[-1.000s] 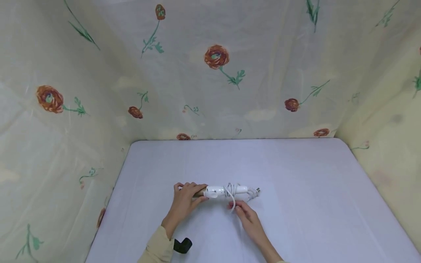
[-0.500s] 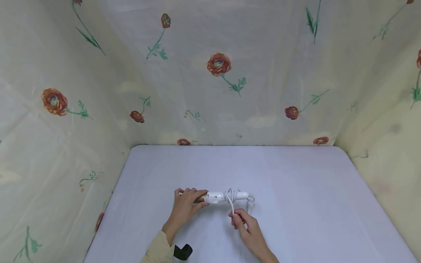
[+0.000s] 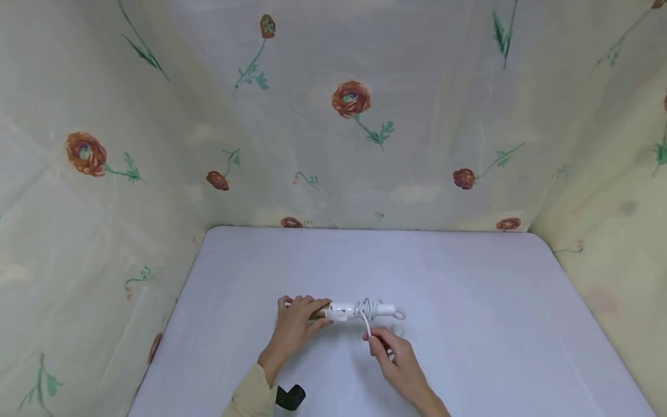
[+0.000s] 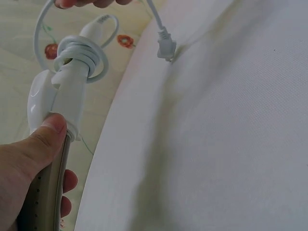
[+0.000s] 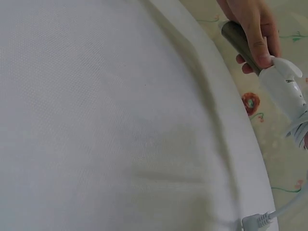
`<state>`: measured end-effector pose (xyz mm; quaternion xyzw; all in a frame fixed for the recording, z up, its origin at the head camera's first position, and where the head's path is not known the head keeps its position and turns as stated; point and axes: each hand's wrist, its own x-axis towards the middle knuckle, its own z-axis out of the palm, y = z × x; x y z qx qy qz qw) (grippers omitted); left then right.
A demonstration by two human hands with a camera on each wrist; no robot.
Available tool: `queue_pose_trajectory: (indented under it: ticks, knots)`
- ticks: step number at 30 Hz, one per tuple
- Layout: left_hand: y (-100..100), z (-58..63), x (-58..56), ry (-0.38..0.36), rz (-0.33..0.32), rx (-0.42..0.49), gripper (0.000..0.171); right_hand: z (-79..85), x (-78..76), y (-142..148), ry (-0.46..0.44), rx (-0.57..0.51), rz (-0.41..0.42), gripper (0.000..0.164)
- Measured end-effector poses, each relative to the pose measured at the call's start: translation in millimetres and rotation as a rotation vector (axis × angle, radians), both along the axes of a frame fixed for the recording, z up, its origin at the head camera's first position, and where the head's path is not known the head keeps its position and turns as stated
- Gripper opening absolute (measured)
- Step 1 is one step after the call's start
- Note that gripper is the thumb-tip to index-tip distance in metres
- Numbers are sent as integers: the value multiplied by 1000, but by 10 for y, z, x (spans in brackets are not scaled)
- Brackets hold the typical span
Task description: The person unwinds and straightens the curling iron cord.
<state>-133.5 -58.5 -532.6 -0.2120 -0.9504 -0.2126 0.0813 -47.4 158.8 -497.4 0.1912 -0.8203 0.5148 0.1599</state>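
Note:
A curling iron with a white handle [image 3: 343, 311] and a brownish barrel [image 4: 44, 192] lies crosswise in the air over the table in the head view. My left hand [image 3: 293, 329] grips its barrel, thumb near the base of the handle. The white cord [image 4: 79, 57] is wound several times around the handle. With thumb and fingers my right hand [image 3: 400, 365] pinches a stretch of this cord, just in front of the handle. The cord's plug [image 4: 166, 47] dangles below the right hand, close over the tabletop. In the right wrist view the left hand [image 5: 255, 33] shows around the barrel.
A white-covered table [image 3: 469, 301] spreads under both hands. Cloth walls [image 3: 406, 116] with printed flowers stand at its back and both sides. A black angled piece [image 3: 292, 398] juts out by the left sleeve [image 3: 252, 394].
My right hand has drawn the cord slightly toward me. The plug, earlier out past the handle's right end, now hangs lower by the right hand. My left hand keeps its grip.

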Motion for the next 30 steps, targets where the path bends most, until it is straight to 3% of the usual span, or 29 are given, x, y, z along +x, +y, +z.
queue_pose_trajectory:
  ticks: [17, 24, 30]
  knots:
    - [-20, 5, 4, 4, -12, 10, 43, 294, -172, 92, 48, 84, 81, 16]
    - [-7, 14, 11, 10, -19, -3, 43, 152, -341, 249, 57, 180, 99, 11]
    - [0, 29, 12, 25, -23, -17, 42, 222, -436, 322, 132, 304, 69, 3]
